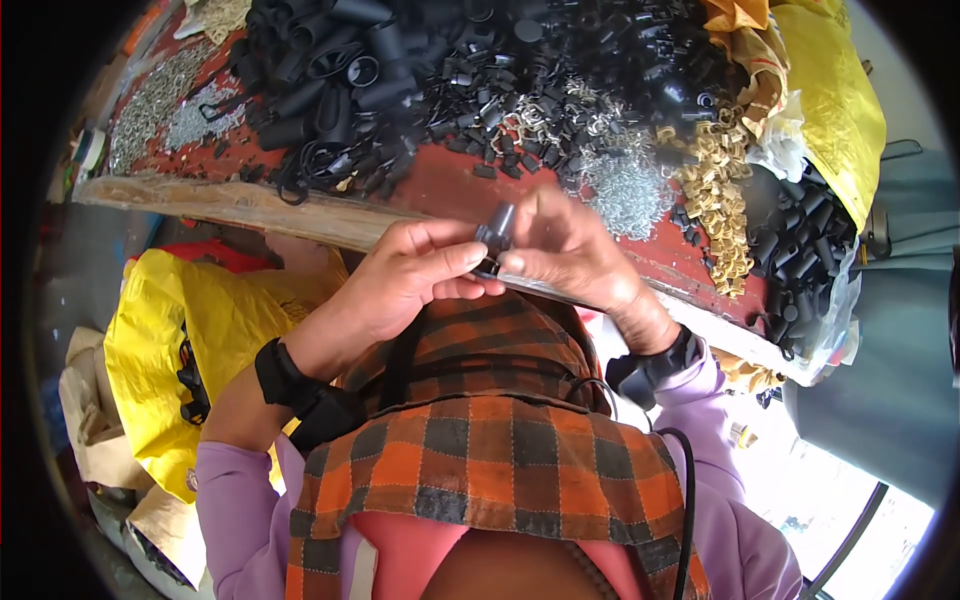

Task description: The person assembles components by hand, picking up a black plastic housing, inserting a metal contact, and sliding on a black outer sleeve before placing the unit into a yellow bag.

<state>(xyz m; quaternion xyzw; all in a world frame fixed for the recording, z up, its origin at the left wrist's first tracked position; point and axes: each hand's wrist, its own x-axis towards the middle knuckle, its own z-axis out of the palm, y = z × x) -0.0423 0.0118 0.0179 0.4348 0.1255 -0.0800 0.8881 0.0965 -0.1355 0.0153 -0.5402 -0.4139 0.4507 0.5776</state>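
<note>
Near the table's front edge, my left hand [415, 270] is closed on a small black tapered plastic part [502, 222], its thumb and fingers pinching the lower end. The narrow end of the part points up. My right hand [582, 252] is closed around the other side of it, with the thumb against its base. The right fingers are curled and slightly blurred. What lies between the fingertips at the part's lower end is partly hidden.
On the red table [450, 180] lie black plastic tubes [385, 80], small black pieces [490, 125], silvery metal bits [628, 190] and brass-coloured clips [722, 200]. A yellow bag [830, 100] stands right, beside a heap of black cylinders [810, 240]. Another yellow bag [160, 350] sits left, below the wooden edge [230, 205].
</note>
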